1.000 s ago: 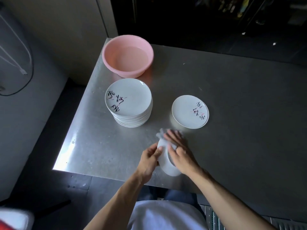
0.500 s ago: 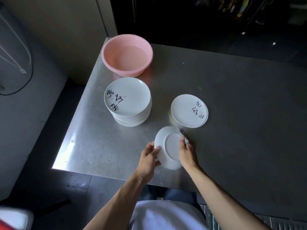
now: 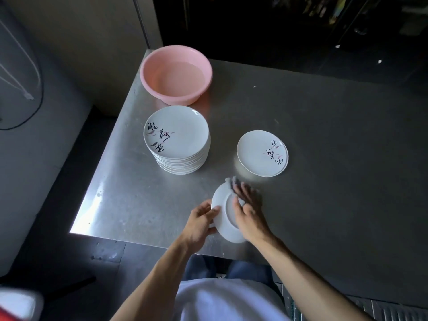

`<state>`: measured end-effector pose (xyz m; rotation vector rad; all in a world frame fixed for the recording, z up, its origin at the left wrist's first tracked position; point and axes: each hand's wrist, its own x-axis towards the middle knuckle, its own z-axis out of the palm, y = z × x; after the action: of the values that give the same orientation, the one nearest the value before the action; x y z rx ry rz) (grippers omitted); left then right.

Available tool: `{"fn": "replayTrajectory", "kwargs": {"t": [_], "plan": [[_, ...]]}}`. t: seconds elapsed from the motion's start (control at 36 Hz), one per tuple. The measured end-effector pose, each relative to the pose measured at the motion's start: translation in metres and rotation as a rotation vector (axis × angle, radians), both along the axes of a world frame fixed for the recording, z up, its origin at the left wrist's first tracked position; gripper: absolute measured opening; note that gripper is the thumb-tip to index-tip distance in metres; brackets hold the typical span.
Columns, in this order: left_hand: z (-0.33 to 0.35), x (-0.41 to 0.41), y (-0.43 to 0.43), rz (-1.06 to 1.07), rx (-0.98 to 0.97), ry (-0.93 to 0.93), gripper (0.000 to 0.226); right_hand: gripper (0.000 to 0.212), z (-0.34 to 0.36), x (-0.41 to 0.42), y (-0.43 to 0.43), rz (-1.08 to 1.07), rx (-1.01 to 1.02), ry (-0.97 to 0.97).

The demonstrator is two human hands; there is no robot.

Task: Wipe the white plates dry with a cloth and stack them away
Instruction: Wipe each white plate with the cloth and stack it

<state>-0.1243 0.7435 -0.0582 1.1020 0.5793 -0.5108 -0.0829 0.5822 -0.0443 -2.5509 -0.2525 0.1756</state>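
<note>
left hand [image 3: 201,221] grips a plate [image 3: 226,231] by its rim; right hand [image 3: 249,215] presses cloth [image 3: 232,181] flat on it; likely slick, breakable.

A metal tabletop [image 3: 335,147] is carrying a tall stack of white plates [image 3: 178,140]. A pink basin [image 3: 176,75] is sitting at the stack's twelve o'clock, and a low plate pile [image 3: 262,152] is lying at its three o'clock.

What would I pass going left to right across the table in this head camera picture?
tall stack of plates → plate being wiped → short stack of plates. The pink basin is left out: it sits behind the tall stack, so its place in the order is unclear.
</note>
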Motion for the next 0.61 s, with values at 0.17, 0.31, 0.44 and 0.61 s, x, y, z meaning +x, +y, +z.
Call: {"fn": "replayTrajectory", "kwargs": {"t": [0.17,0.31,0.44,0.61], "plan": [[0.003,-0.005,0.000,-0.006,0.019,-0.083,0.026,0.046,-0.003,-0.015,-0.005,0.327,0.114,0.026],[0.005,-0.006,-0.012,0.111,-0.036,-0.059,0.022,0.044,0.003,0.016,-0.005,-0.227,0.217,0.192],[0.008,0.004,-0.009,0.095,0.010,0.012,0.024,0.041,0.015,0.011,0.002,-0.128,0.311,0.054],[0.014,-0.002,-0.006,-0.048,0.041,-0.077,0.025,0.042,0.004,-0.014,0.008,0.199,0.214,0.033]]}}
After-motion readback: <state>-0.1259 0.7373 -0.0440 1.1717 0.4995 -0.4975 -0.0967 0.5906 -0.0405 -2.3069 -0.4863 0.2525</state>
